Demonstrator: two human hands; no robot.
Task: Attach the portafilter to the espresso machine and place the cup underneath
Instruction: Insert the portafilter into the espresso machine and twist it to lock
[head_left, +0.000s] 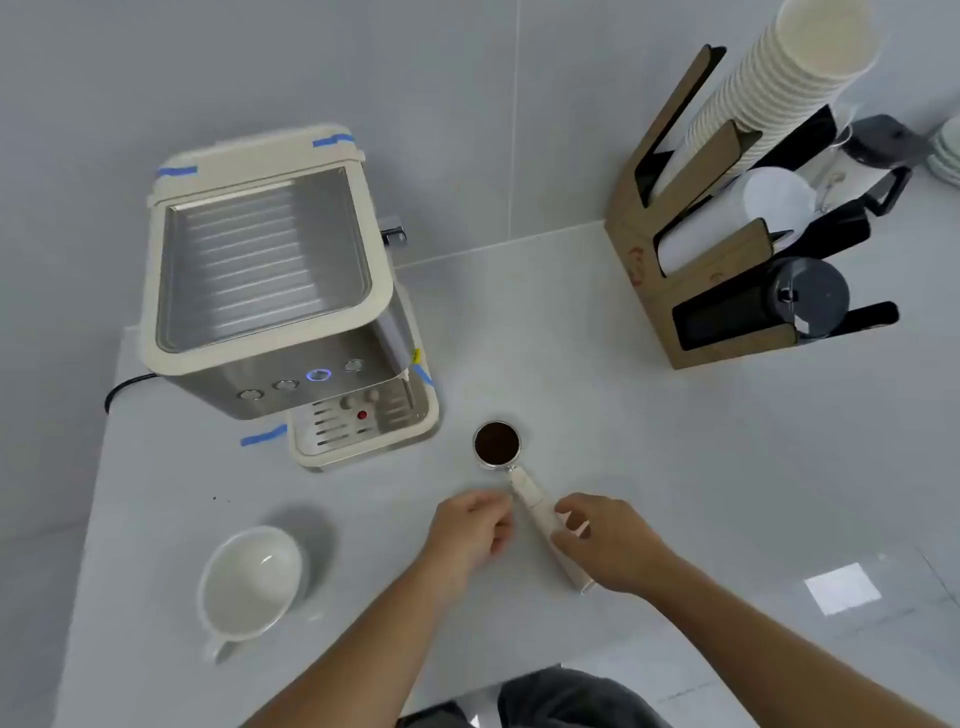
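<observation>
A portafilter (497, 442) filled with dark coffee grounds lies on the white counter, its cream handle (535, 501) running toward me. My right hand (605, 540) curls around the handle's near half. My left hand (475, 527) hovers just left of the handle, fingers loosely bent, holding nothing. The cream and steel espresso machine (270, 280) stands at the left, with its drip tray (363, 426) facing the portafilter. A white cup (249, 577) sits at the lower left, tilted, handle toward me.
A cardboard holder (691, 291) at the right carries a stack of paper cups (779, 78), lids and dark items. A black power cord (122, 389) leaves the machine's left side. The counter's front edge (519, 670) is close to my legs.
</observation>
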